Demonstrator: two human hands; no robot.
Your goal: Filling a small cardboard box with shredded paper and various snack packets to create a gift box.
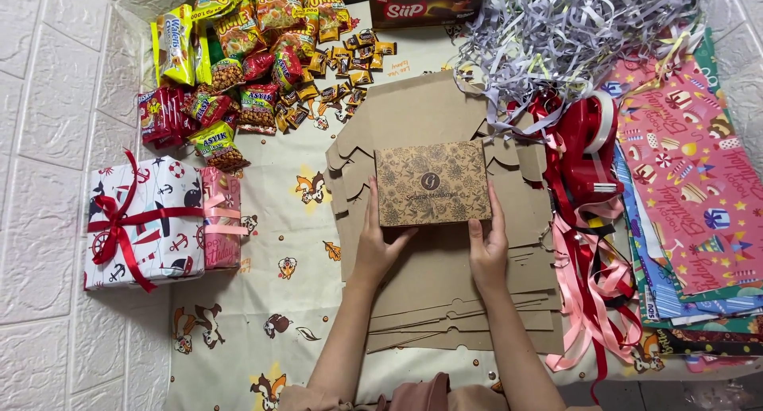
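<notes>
— Head view: where's the box?

— The brown printed box (431, 182) lies on a stack of flat cardboard blanks (445, 292), centre of the cloth-covered floor (262, 244).

— The hands?

— Left hand (376, 240) grips its left edge, right hand (489, 244) its right edge, fingers closed against the sides.

— Nearby?

— Wrapped gifts (143, 220) left, snack packets (238, 53) behind, ribbons (584, 164) right.

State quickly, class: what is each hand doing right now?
Left hand: gripping the left edge of the brown patterned cardboard box.
Right hand: gripping the same box's right edge.
</notes>
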